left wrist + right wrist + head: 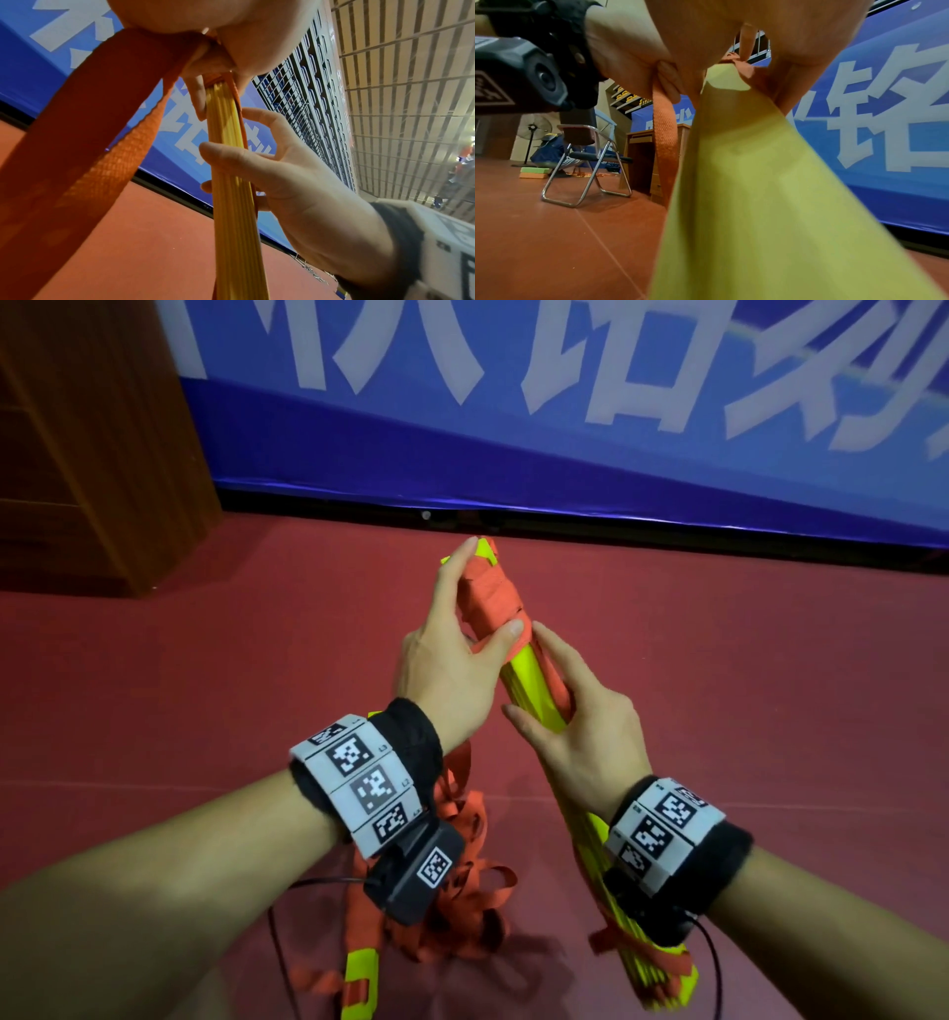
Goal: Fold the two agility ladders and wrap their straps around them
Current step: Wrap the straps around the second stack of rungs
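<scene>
1. Red sports floor beneath a blue banner.
2. Left hand clamps orange strap windings on the stiff yellow rung bundle, held midair.
3. Right hand, fingers curled, grips mid-bundle.
4. Limp strap likely slips; hold the windings.
5. Second ladder lies tangled below.

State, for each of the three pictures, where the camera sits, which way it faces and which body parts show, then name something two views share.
Head: above, facing down at left hand, right hand and both forearms around the yellow bundle.
Left wrist: below, facing up along the orange strap; both hands show.
Right wrist: low, facing up the bundle; both hands show.
Shared: blue banner.
</scene>
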